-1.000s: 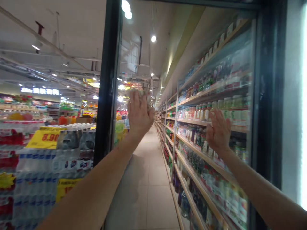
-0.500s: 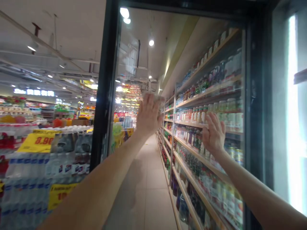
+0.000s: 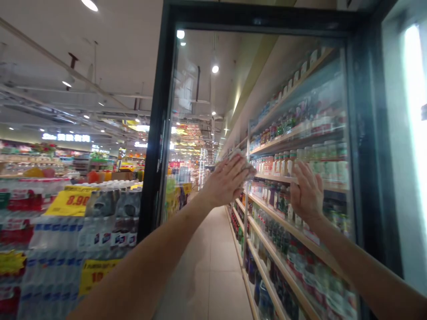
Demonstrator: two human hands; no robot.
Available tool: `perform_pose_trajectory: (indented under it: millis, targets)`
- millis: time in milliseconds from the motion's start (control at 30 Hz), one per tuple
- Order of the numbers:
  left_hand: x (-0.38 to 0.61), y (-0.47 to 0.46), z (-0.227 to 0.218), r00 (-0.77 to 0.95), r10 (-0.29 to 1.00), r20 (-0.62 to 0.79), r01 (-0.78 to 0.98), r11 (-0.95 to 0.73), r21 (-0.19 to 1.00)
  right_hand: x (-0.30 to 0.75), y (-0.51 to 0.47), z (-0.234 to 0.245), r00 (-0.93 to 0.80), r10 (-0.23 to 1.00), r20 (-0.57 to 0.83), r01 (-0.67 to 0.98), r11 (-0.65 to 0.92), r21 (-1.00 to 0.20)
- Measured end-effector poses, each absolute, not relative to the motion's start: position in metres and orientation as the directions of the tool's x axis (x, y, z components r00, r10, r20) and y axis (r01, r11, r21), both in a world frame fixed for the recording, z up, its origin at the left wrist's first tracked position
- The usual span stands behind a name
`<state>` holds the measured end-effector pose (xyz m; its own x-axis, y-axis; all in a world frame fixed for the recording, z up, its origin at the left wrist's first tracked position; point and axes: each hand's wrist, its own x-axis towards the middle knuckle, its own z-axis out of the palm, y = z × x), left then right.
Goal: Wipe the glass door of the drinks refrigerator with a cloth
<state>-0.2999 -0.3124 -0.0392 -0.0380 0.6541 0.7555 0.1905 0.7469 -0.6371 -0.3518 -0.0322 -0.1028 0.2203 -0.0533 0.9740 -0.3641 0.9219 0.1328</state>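
Observation:
A glass door (image 3: 200, 102) in a black frame (image 3: 156, 133) stands open in front of me. My left hand (image 3: 228, 180) reaches out to the pane with its fingers together, pressing a pale cloth (image 3: 237, 154) against the glass; only the cloth's edges show past the fingers. My right hand (image 3: 305, 193) lies flat on the same pane further right, fingers stretched out and holding nothing. Both forearms stretch out from the bottom of the view.
Shelves of bottled drinks (image 3: 283, 178) run down the right side of a tiled aisle (image 3: 213, 266), seen through the glass. Stacked packs of bottled water with a yellow price sign (image 3: 68, 203) stand at left. A brightly lit cooler interior (image 3: 413, 133) is at far right.
My left hand with the cloth has slid right and downward across the glass, closer to my right hand. My right hand has stayed flat at about the same spot on the pane.

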Motion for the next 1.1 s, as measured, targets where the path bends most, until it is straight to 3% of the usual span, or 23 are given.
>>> perform_pose_trajectory:
  millis: [67, 100, 200, 233, 267, 333, 433, 500, 533, 600, 667, 700, 733, 767, 867, 933, 1000, 1100]
  targets:
    - [-0.300, -0.315, -0.032, -0.048, 0.695, 0.718, 0.184, 0.713, -0.677, -0.352, -0.032, -0.103, 0.226, -0.050, 0.973, -0.364, 0.922, 0.132]
    - [-0.300, -0.322, -0.024, -0.033, 0.610, 0.792, 0.157, 0.786, -0.598, -0.352, -0.032, -0.103, 0.229, -0.050, 0.972, -0.361, 0.923, 0.132]
    - [-0.297, -0.345, -0.001, 0.067, 0.148, 0.987, 0.091, 0.984, -0.154, -0.353, -0.033, -0.103, 0.241, -0.050, 0.969, -0.360, 0.923, 0.137]
    - [-0.296, -0.346, -0.001, 0.088, 0.055, 0.995, 0.088, 0.994, -0.063, -0.353, -0.033, -0.103, 0.246, -0.051, 0.968, -0.362, 0.922, 0.140]
    - [-0.296, -0.342, -0.005, 0.092, 0.036, 0.995, 0.089, 0.995, -0.044, -0.352, -0.033, -0.103, 0.249, -0.050, 0.967, -0.364, 0.921, 0.141]
    - [-0.298, -0.321, -0.025, 0.050, 0.226, 0.973, 0.106, 0.967, -0.230, -0.352, -0.033, -0.103, 0.252, -0.049, 0.966, -0.368, 0.919, 0.143]
    - [-0.302, -0.292, -0.056, -0.001, 0.642, 0.766, 0.168, 0.756, -0.633, -0.352, -0.033, -0.103, 0.245, -0.051, 0.968, -0.368, 0.919, 0.141]
    - [-0.302, -0.294, -0.057, -0.012, 0.695, 0.719, 0.178, 0.709, -0.682, -0.353, -0.033, -0.103, 0.241, -0.053, 0.969, -0.364, 0.921, 0.141]
    - [-0.301, -0.302, -0.051, -0.009, 0.631, 0.776, 0.165, 0.766, -0.621, -0.353, -0.033, -0.103, 0.242, -0.054, 0.969, -0.360, 0.922, 0.141]
    - [-0.300, -0.322, -0.033, 0.018, 0.351, 0.936, 0.128, 0.928, -0.350, -0.353, -0.033, -0.103, 0.243, -0.051, 0.969, -0.356, 0.924, 0.138]
    - [-0.299, -0.333, -0.021, 0.064, 0.057, 0.996, 0.119, 0.991, -0.065, -0.353, -0.033, -0.103, 0.247, -0.046, 0.968, -0.359, 0.923, 0.136]
    - [-0.300, -0.332, -0.021, 0.077, -0.003, 0.997, 0.125, 0.992, -0.006, -0.354, -0.033, -0.103, 0.247, -0.045, 0.968, -0.362, 0.922, 0.135]
    - [-0.301, -0.326, -0.026, 0.074, 0.028, 0.997, 0.133, 0.990, -0.038, -0.354, -0.033, -0.103, 0.246, -0.046, 0.968, -0.366, 0.921, 0.136]
    - [-0.302, -0.317, -0.034, 0.059, 0.151, 0.987, 0.146, 0.977, -0.158, -0.354, -0.033, -0.103, 0.246, -0.049, 0.968, -0.369, 0.919, 0.140]
    - [-0.304, -0.294, -0.059, 0.004, 0.638, 0.770, 0.198, 0.754, -0.626, -0.353, -0.032, -0.103, 0.237, -0.058, 0.970, -0.374, 0.916, 0.146]
    - [-0.302, -0.300, -0.058, -0.023, 0.714, 0.699, 0.190, 0.690, -0.699, -0.352, -0.032, -0.103, 0.233, -0.058, 0.971, -0.372, 0.917, 0.144]
    - [-0.297, -0.326, -0.043, -0.018, 0.543, 0.839, 0.123, 0.834, -0.537, -0.351, -0.032, -0.103, 0.228, -0.054, 0.972, -0.368, 0.920, 0.138]
    - [-0.291, -0.364, -0.024, 0.075, 0.110, 0.991, 0.056, 0.992, -0.115, -0.351, -0.031, -0.103, 0.227, -0.056, 0.972, -0.358, 0.924, 0.137]
